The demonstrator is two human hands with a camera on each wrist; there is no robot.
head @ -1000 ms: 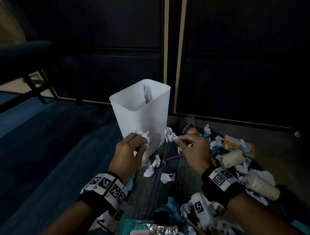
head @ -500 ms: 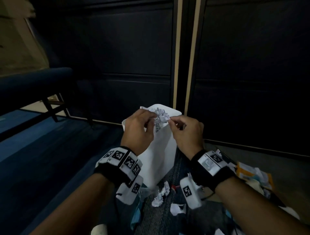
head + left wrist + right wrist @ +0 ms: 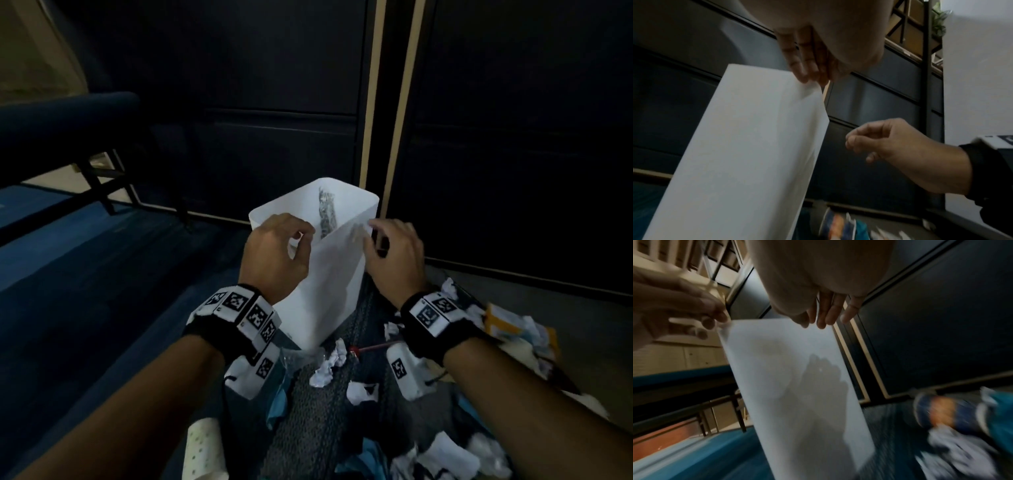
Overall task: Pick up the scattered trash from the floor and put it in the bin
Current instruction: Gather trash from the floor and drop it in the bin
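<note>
Both hands hover empty at the white bin's (image 3: 329, 274) rim, left hand (image 3: 274, 253) and right hand (image 3: 394, 257) loosely curled. Only the head view shows three crumpled papers (image 3: 325, 368) at its base.

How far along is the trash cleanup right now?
Barely started. Both hands, left and right, hover empty over the white bin. Lots remains on the floor: crumpled paper, a red stick, an orange packet.
</note>
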